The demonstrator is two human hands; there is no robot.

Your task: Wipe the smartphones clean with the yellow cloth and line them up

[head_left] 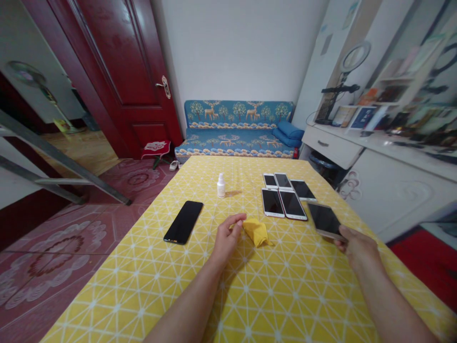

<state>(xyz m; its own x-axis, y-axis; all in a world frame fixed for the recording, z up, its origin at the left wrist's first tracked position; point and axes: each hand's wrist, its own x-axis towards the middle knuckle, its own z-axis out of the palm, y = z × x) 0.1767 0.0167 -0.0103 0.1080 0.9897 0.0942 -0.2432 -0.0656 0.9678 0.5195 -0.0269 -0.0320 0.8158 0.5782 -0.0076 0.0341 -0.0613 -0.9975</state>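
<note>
At the right side of the table, my right hand (357,245) grips the lower end of a smartphone (324,220) with a dark screen and a pale frame, held tilted. My left hand (228,238) is near the table's middle, its thumb and fingers pinched on the edge of a crumpled yellow cloth (256,232). Beyond the cloth, several smartphones lie face up in a close group, among them a white-framed phone (273,203) and a red-edged one (293,205). A larger black smartphone (183,222) lies alone to the left of my left hand.
A small white bottle (221,186) stands upright on the yellow patterned tablecloth (143,290). Behind the table is a blue sofa (237,138). To the right stands a white dresser (332,144) crowded with items; a metal ladder (64,157) leans at the left.
</note>
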